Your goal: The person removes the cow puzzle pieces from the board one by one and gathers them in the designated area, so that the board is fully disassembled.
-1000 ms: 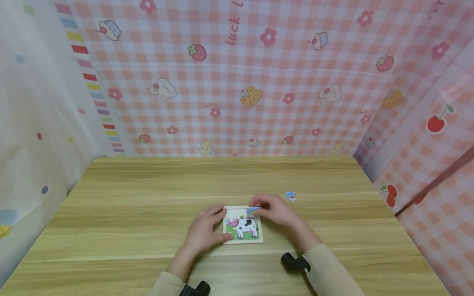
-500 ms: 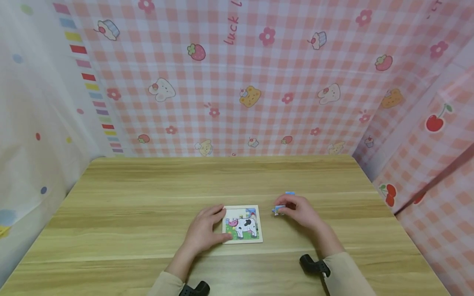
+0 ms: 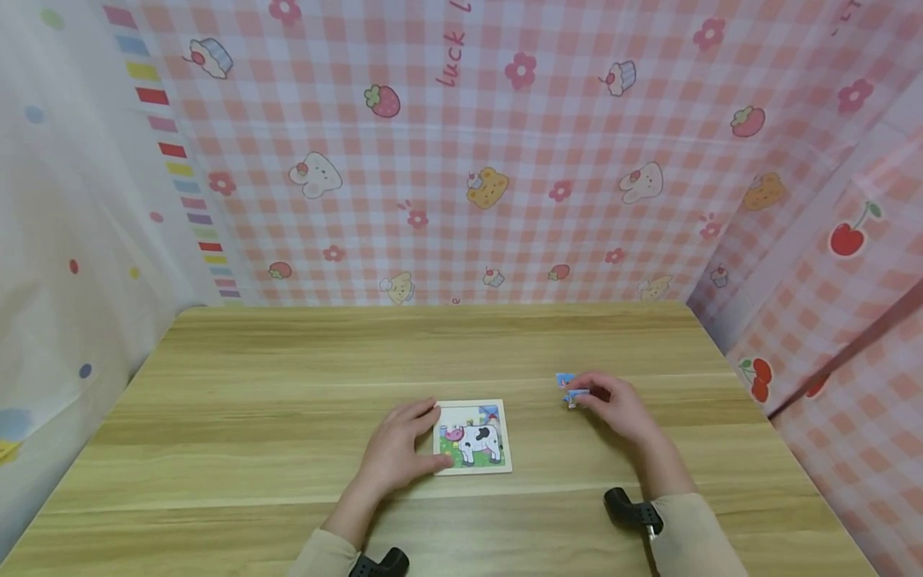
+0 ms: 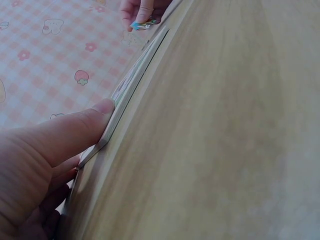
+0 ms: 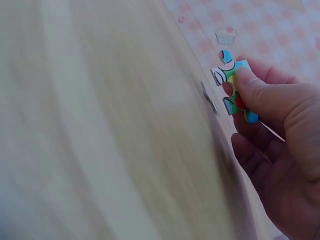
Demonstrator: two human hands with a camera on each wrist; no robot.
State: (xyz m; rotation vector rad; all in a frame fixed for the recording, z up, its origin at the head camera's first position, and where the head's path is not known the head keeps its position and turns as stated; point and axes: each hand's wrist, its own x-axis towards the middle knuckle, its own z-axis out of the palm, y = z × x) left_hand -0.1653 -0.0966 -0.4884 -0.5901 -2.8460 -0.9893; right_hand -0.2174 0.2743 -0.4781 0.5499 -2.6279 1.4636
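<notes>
A small cow jigsaw puzzle board [image 3: 472, 445] in a pale wooden frame lies flat on the table, its upper left part showing bare. My left hand [image 3: 397, 449] holds its left side, thumb over the lower left corner and fingers at the upper left. To the right of the board, my right hand [image 3: 620, 409] pinches a jigsaw piece [image 5: 243, 95] between thumb and fingers, above the table. Blue, green, red and white patches show on it. Just beyond lies another jigsaw piece [image 3: 562, 379], blue, partly hidden by the held one.
The wooden table [image 3: 310, 353] stretches around the board. Behind it hangs a pink checked cloth [image 3: 461, 224], with a white dotted curtain [image 3: 79, 240] at the left. Black wrist mounts [image 3: 627, 510] sit on both forearms.
My right hand has moved off the board's upper right corner, rightward to the loose piece, carrying its jigsaw piece along. My left hand has stayed on the board.
</notes>
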